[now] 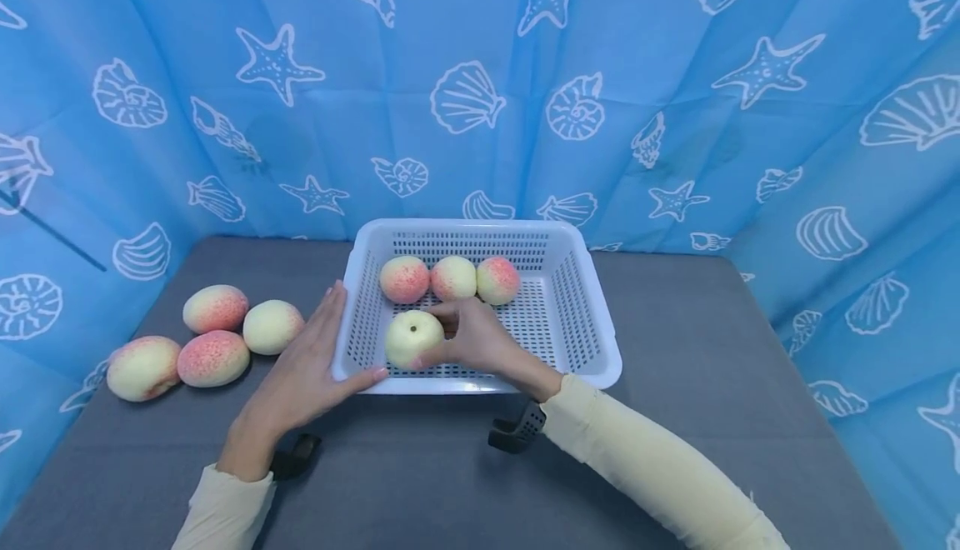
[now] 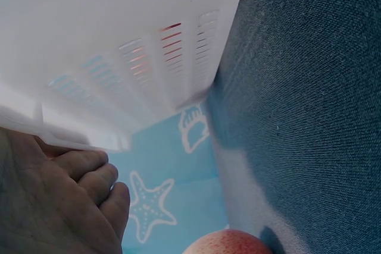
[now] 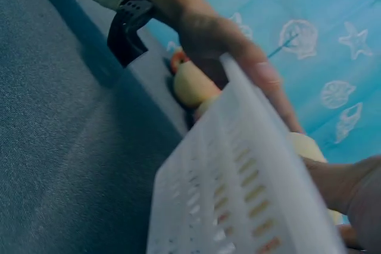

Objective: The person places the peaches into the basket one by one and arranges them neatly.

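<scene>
In the head view a white perforated basket (image 1: 600,350) holds three pink-and-cream peaches (image 1: 453,278) in a row at its back left. My right hand (image 1: 480,337) grips a pale peach (image 1: 412,338) between thumb and fingers, over the basket's front left. My left hand (image 1: 300,375) rests along the basket's left rim, fingers straight and thumb by the front left corner. The left wrist view shows the left hand's curved fingers (image 2: 98,182) beside the basket wall (image 2: 149,40). In the right wrist view the basket's wall (image 3: 238,171) hides part of the right hand (image 3: 345,182).
Several peaches (image 1: 213,358) lie on the grey table (image 1: 712,417) left of the basket, close to my left hand. A blue curtain (image 1: 637,58) with white shells and starfish stands behind the table and along both sides.
</scene>
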The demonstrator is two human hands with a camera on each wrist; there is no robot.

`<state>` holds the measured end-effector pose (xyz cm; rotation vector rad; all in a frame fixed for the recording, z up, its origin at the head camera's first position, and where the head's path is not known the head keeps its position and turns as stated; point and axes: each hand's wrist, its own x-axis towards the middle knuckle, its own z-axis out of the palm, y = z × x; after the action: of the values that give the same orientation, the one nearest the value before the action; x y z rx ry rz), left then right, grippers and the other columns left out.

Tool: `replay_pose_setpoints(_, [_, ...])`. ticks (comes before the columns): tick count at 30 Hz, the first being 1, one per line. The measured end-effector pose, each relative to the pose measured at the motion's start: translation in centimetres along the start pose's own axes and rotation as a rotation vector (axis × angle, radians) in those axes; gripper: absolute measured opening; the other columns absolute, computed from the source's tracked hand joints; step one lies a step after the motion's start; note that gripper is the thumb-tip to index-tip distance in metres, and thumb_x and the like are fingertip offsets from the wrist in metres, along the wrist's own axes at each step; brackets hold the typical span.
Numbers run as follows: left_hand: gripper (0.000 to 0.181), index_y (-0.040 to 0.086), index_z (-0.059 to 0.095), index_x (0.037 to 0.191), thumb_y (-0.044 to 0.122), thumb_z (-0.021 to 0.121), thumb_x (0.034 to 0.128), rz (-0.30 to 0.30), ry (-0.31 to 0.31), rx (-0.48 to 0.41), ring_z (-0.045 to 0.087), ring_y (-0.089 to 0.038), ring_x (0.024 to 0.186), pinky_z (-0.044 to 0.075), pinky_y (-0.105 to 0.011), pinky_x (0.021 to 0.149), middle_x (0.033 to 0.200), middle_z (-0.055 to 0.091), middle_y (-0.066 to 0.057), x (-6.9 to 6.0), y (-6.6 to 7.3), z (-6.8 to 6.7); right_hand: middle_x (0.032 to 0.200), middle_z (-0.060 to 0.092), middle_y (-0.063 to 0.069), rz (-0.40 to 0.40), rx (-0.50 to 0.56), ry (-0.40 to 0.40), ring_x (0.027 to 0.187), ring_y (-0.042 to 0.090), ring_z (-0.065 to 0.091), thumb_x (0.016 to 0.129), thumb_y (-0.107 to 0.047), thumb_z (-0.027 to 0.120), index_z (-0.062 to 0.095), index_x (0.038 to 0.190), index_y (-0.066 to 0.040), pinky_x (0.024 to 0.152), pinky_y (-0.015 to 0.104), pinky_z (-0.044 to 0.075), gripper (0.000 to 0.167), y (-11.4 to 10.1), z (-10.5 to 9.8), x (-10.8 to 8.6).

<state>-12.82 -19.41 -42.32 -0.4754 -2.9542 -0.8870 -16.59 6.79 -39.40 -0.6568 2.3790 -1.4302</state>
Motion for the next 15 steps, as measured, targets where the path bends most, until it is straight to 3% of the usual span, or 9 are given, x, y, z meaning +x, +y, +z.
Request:
replay_pose_setpoints(6, [0.121, 0.016, -0.006, 0.163, 0.069, 0.069, 0.0839, -0.008, -0.015, 0.012, 0.001, -0.034, 0.155, 0.020, -0.070, 0.113, 0.170, -0.007, -0.003, -0.1, 0.1, -0.1, 0.102, 0.074, -0.005, 0.045, -0.180, -0.075, 0.083, 0.010, 0.060, 0.075, -0.017, 0.092, 0.075, 0.119, -0.010, 0.074, 0.026, 0.046, 0.047, -0.6, 1.2, 1.1])
replay_pose_setpoints(15, [0.121, 0.018, -0.008, 0.163, 0.069, 0.068, 0.0844, -0.007, -0.017, 0.015, 0.001, -0.033, 0.155, 0.020, -0.070, 0.113, 0.170, -0.009, -0.003, -0.1, 0.2, 0.0, 0.097, 0.071, -0.002, 0.112, -0.321, -0.135, 0.078, 0.010, 0.058, 0.080, -0.020, 0.089, 0.075, 0.118, -0.006, 0.069, 0.025, 0.046, 0.044, -0.6, 2.4, 2.2])
